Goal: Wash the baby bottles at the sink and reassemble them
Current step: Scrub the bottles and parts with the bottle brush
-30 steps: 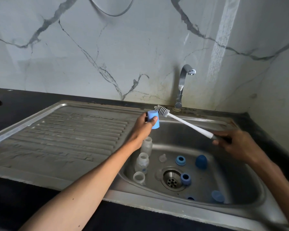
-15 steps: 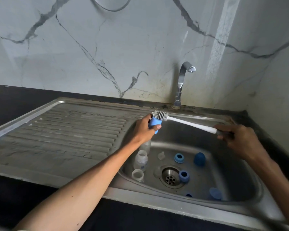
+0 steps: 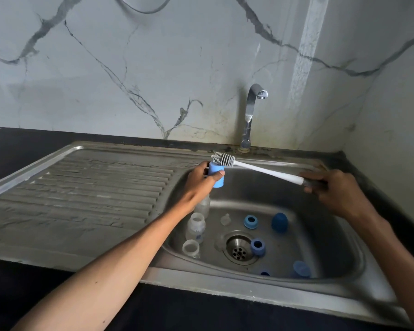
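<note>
- The black counter edge (image 3: 201, 314) fills the bottom of the frame, and two bare forearms reach over it from the lower left and the right edge.
- The steel sink (image 3: 344, 290) takes up the lower centre and right; its ribbed drainboard (image 3: 81, 199) stretches to the left.
- Low in the basin, right of centre, lie a pale blue cap (image 3: 301, 268) and a small dark blue piece (image 3: 264, 273), partly hidden by the front rim.
- Around the drain (image 3: 239, 252): a blue ring (image 3: 258, 247) just to its right, and a clear bottle on its side (image 3: 191, 247) to its left.
- Further back stand a clear bottle (image 3: 196, 226), a second bottle (image 3: 203, 206) partly behind the left wrist, a clear teat (image 3: 225, 219), another blue ring (image 3: 250, 222) and a dark blue domed cap (image 3: 279, 222).
- Above the basin's left rim, the left hand (image 3: 201, 180) grips a light blue cap (image 3: 216, 175), thumb across its front.
- The bottle brush (image 3: 249, 166) lies slanted, its bristle head on the cap's top.
- At centre right, the right hand (image 3: 332, 189) has its fingers curled around the brush's dark handle.
- The chrome tap (image 3: 250, 115) rises behind the sink against the marbled wall (image 3: 129, 68); no water shows at its spout.
</note>
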Available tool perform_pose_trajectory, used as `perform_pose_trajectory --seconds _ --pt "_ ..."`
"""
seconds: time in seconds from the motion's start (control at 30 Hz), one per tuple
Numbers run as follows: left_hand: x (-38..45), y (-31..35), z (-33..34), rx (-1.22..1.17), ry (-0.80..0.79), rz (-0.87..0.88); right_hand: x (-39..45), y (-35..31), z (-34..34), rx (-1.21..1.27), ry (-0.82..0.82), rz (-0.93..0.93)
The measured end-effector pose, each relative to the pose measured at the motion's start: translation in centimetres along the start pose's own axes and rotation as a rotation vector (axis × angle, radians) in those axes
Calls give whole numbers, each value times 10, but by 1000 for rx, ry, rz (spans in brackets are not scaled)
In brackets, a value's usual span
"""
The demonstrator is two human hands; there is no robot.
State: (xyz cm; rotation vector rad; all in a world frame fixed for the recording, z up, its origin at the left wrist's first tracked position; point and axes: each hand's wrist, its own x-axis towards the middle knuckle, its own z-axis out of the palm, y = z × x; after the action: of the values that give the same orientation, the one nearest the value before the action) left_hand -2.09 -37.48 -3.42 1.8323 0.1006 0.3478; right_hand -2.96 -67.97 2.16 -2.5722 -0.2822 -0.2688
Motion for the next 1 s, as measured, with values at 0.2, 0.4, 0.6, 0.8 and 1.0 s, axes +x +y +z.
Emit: perform_pose_trajectory --seconds 0.2,0.4,0.6,0.8,1.0 --pt "3 -4 1 -55 -15 0 0 0 -4 -19 7 -20" --pt "5 -5 3 -59 -7 -3 0 8 -19 25 52 -19" --pt "3 -2 24 172 -55 61 0 14 -22 68 109 7" --pt "-11 3 94 323 -400 95 8 21 -11 68 104 42" --pt "-13 -13 169 593 -557 153 14 27 -6 57 116 64"
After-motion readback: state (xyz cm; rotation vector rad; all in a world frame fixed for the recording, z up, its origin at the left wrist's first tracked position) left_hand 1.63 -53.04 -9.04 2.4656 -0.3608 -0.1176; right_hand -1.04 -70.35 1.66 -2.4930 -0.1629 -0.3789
